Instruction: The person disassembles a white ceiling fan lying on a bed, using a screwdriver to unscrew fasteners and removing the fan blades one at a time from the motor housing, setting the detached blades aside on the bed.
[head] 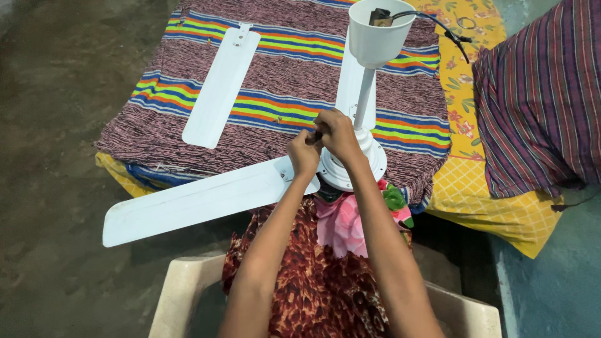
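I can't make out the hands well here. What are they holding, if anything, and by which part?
Both hands meet at the white ceiling fan's motor housing. The right hand pinches a small dark object, too small to identify; the left hand touches it.

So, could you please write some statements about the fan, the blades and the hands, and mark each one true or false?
1. One white blade is attached to the fan motor. True.
2. A loose blade lies on the striped cloth. True.
3. The white canopy cup sits at the lower end of the rod. False: it is at the upper end, with a black wire coming out.
4. The left hand rests on the loose blade. False: it is at the motor, close to the right hand.
5. The striped cushion is on the left. False: on the right.
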